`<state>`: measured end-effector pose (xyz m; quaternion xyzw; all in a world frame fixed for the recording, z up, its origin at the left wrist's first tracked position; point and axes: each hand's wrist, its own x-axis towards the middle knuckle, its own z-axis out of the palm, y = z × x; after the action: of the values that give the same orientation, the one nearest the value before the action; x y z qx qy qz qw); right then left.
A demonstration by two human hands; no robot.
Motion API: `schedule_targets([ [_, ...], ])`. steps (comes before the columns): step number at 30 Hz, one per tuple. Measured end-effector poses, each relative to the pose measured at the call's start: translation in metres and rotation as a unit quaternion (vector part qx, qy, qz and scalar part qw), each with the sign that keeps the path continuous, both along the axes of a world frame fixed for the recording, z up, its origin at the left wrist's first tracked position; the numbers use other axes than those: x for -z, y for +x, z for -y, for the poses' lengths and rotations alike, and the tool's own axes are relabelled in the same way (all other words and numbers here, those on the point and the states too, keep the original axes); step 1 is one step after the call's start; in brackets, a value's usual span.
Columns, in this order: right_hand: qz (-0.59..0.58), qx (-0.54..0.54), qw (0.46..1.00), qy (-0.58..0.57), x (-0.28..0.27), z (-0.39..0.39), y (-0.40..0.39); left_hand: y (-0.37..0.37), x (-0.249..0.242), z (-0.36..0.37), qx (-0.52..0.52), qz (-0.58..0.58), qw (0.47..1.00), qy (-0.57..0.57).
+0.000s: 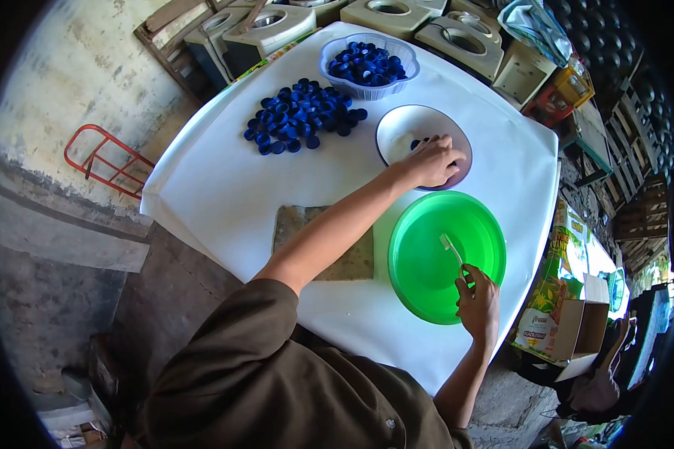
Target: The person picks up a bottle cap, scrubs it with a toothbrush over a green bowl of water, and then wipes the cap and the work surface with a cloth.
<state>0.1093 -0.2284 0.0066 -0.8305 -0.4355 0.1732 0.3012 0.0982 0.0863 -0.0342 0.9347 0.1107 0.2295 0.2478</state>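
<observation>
My left hand (436, 162) reaches into a white bowl (397, 135) with a dark rim. Its fingers are bent down beside a few blue caps (418, 143), and what they touch is partly hidden. Over the right side of a green basin (416, 258), my right hand (477, 295) grips a toothbrush (452, 249), its bristled head pointing up and left above the basin. Many blue caps (299, 112) lie in a loose pile on the white table cover (202, 165). More of them fill a pale blue basket (374, 91) at the back.
Under my left forearm lies a flat brown slab (356, 262). A red metal frame (108, 161) leans near the wall at the left. Beige casings (457, 45) line the table's far edge. An open cardboard box (580, 329) stands at the right.
</observation>
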Motion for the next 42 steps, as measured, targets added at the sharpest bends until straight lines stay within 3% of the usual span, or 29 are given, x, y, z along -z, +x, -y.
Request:
schedule_targets([
  [2, -0.016, 0.011, 0.999, -0.029, -0.009, -0.008, -0.002, -0.022, -0.025, -0.009, 0.018, 0.129, 0.991, -0.041],
  [4, -0.005, 0.018, 0.999, -0.042, -0.013, -0.012, -0.001, -0.059, -0.038, -0.017, -0.031, 0.212, 0.961, -0.177],
  [8, 0.052, 0.027, 0.997, -0.049, -0.014, -0.016, 0.008, -0.141, 0.008, -0.068, -0.297, 0.283, 0.905, -0.111],
  [10, 0.078, 0.006, 0.996, -0.031, -0.008, -0.017, 0.008, -0.185, 0.029, -0.086, -0.435, 0.152, 0.886, 0.054],
  [13, 0.02, -0.032, 0.999, -0.032, -0.004, -0.025, 0.002, -0.211, 0.05, -0.097, -0.536, 0.022, 0.836, 0.115],
  [16, 0.025, 0.001, 0.999, -0.035, -0.003, -0.033, 0.004, -0.213, 0.045, -0.093, -0.535, -0.062, 0.837, 0.096],
  [22, -0.022, 0.003, 0.997, -0.068, 0.006, -0.039, 0.001, -0.202, 0.039, -0.09, -0.539, -0.059, 0.831, 0.129],
  [25, -0.017, 0.023, 0.998, -0.055, 0.011, -0.038, 0.009, -0.206, 0.03, -0.091, -0.477, -0.008, 0.875, 0.085],
  [29, -0.006, 0.007, 0.996, -0.091, 0.009, -0.038, 0.002, -0.191, 0.004, -0.042, -0.403, 0.161, 0.901, -0.005],
  [32, -0.013, -0.015, 0.997, -0.08, 0.008, -0.036, 0.005, -0.176, -0.021, 0.004, -0.272, 0.236, 0.921, -0.15],
  [34, -0.003, -0.001, 0.996, -0.084, 0.013, -0.036, 0.006, -0.162, -0.031, 0.036, -0.13, 0.297, 0.911, -0.255],
  [38, -0.028, -0.013, 0.993, -0.115, 0.003, -0.038, 0.003, -0.144, -0.062, 0.09, 0.023, 0.184, 0.92, -0.346],
  [40, -0.016, 0.012, 0.997, -0.076, -0.005, -0.035, 0.002, -0.131, -0.061, 0.101, 0.079, 0.155, 0.941, -0.289],
  [42, 0.006, 0.028, 0.999, -0.033, -0.01, -0.031, 0.0, -0.121, -0.062, 0.116, 0.089, 0.132, 0.927, -0.339],
])
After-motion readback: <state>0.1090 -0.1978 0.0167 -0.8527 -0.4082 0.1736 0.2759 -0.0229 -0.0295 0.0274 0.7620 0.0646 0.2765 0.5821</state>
